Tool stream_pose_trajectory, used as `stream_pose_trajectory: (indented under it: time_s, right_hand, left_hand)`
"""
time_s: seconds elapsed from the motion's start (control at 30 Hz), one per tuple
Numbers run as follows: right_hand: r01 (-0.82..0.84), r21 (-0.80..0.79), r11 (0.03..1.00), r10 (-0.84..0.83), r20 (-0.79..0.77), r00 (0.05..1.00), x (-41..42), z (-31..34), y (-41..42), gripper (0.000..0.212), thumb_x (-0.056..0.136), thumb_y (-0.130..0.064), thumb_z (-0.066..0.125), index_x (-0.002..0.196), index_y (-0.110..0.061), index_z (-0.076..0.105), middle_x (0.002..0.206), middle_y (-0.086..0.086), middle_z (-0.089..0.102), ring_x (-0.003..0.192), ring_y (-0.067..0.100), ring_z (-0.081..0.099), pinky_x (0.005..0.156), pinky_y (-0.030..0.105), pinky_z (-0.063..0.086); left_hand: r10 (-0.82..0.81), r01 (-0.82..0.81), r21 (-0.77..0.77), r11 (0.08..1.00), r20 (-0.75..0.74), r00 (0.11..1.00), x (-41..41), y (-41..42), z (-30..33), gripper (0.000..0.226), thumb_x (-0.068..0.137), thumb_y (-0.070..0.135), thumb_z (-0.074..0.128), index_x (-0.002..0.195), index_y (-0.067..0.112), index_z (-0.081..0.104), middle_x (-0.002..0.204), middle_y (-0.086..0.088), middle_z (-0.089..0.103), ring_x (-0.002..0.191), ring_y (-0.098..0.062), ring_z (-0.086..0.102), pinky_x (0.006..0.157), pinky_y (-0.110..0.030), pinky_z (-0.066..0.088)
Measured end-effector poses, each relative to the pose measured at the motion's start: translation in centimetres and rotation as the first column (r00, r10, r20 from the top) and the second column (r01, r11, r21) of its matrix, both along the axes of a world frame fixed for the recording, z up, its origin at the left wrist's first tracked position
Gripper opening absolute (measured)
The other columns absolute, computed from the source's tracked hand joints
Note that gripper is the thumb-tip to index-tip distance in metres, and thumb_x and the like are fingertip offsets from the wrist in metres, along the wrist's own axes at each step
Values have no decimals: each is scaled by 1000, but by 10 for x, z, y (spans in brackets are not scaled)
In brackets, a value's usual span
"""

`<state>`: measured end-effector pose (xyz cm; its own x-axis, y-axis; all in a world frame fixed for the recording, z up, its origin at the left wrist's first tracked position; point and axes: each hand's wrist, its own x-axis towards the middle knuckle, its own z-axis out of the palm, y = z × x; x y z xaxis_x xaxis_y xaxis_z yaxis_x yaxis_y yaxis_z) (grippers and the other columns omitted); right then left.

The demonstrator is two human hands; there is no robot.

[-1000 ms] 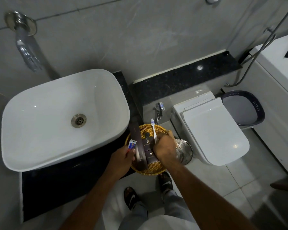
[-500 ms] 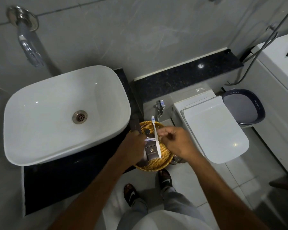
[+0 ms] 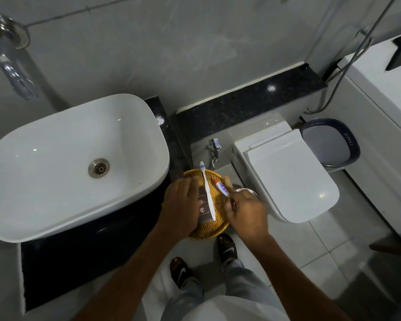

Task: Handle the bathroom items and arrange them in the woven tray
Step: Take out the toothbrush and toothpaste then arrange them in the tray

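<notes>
While held: toothbrush, maybe sachets, in tray.

Woven tray between both hands. Left hand rests on its near-left side, over dark packets; a toothbrush lies just right of it. Right hand pinches a small toothpaste tube.

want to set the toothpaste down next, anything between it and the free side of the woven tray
Nothing visible. The right hand holds the toothpaste tube over the woven tray's right side; the toothbrush and dark packets lie left of it.
</notes>
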<state>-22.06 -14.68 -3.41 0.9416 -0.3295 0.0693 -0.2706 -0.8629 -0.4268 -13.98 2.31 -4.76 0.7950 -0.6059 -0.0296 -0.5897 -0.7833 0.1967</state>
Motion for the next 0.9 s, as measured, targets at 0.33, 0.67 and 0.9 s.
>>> stream_pose_trajectory:
  time_s: [0.33, 0.67, 0.9]
  right_hand:
    - [-269, -322, 908, 220, -182, 958, -1, -19, 15, 37, 64, -29, 91, 79, -3, 70, 76, 17, 71, 60, 32, 68, 50, 37, 58]
    - [-325, -282, 903, 189, -420, 888, -11, -29, 31, 53, 57, -35, 94, 94, -4, 73, 82, 17, 72, 69, 33, 70, 52, 38, 58]
    - [-237, -127, 963, 138, -522, 842, 2, -17, 33, 45, 86, -33, 70, 124, -14, 54, 114, 10, 63, 100, 28, 63, 79, 40, 56]
  left_hand:
    - [76, -67, 193, 979, -37, 996, -34, 39, -41, 84, 87, 50, 55, 144, -3, 26, 152, -32, 35, 144, -47, 24, 116, -63, 20]
    - [88, -76, 237, 969, -40, 995, -32, 41, -50, 92, 83, 51, 58, 146, -6, 23, 154, -35, 26, 146, -49, 16, 116, -60, 15]
    - [99, -76, 268, 960, -75, 992, -31, 42, -47, 94, 79, 49, 65, 146, -5, 26, 154, -34, 28, 145, -49, 18, 116, -61, 15]
